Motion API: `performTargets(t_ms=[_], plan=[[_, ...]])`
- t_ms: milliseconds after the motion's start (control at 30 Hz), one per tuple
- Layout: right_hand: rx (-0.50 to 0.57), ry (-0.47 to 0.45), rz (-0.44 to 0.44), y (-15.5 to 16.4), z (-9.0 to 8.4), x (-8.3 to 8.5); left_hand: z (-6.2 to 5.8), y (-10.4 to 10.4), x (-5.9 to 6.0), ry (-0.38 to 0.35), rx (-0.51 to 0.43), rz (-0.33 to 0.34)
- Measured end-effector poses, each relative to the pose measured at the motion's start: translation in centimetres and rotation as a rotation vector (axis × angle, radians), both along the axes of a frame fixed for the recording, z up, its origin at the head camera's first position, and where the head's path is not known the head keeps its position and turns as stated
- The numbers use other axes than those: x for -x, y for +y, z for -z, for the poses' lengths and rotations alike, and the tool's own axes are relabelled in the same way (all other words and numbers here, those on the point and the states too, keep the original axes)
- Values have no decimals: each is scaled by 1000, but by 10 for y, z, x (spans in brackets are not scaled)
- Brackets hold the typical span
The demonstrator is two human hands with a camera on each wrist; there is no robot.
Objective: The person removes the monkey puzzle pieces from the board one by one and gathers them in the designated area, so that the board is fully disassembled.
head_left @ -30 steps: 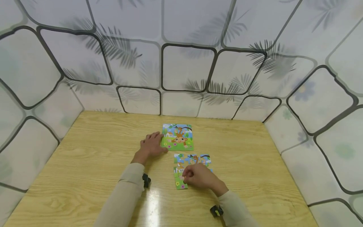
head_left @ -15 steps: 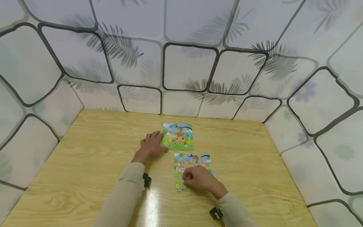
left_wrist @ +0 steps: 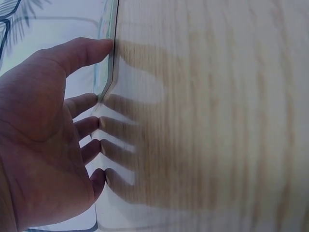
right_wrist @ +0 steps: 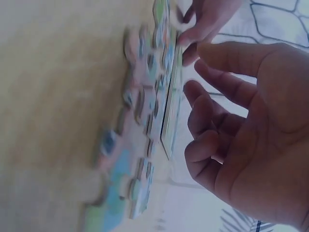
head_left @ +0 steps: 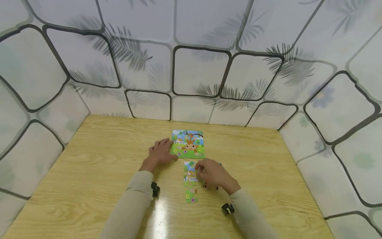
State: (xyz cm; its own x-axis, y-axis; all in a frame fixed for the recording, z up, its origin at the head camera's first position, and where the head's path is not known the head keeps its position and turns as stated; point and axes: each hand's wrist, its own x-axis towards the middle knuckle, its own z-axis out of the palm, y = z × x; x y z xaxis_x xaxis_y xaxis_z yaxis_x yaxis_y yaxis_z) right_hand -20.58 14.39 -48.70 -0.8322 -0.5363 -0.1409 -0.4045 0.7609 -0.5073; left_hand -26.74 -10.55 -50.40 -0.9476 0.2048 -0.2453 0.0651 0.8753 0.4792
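Observation:
A square picture card [head_left: 188,144] with a cartoon monkey lies flat on the table. My left hand [head_left: 161,152] rests at its left edge, thumb and fingers spread, fingertips down on the table in the left wrist view. Nearer to me lie jigsaw puzzle pieces [head_left: 190,178] of the same picture, partly joined. A green corner piece [head_left: 191,196] with flowers sits slightly apart below them. Over the pieces hovers my right hand [head_left: 213,172], hiding many of them. Its fingers are loosely bent in the right wrist view [right_wrist: 256,125], with nothing visible between them.
The wooden table [head_left: 119,132] meets a patterned fabric wall [head_left: 191,73] at the back and both sides. Dark wrist cameras [head_left: 228,208] sit at both cuffs.
My right hand has left the green corner piece and moved away from me, over the upper pieces. That corner piece has slid slightly towards me, opening a gap. My left hand stays put.

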Motion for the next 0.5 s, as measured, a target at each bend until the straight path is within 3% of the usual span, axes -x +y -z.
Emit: performTargets(t_ms=[233,500], plan=[[-87,45,62,-4,6,29,1,-1,0,-9,3,6],[-71,18,97,-12,17,55,2,-1,2,2,5,7]])
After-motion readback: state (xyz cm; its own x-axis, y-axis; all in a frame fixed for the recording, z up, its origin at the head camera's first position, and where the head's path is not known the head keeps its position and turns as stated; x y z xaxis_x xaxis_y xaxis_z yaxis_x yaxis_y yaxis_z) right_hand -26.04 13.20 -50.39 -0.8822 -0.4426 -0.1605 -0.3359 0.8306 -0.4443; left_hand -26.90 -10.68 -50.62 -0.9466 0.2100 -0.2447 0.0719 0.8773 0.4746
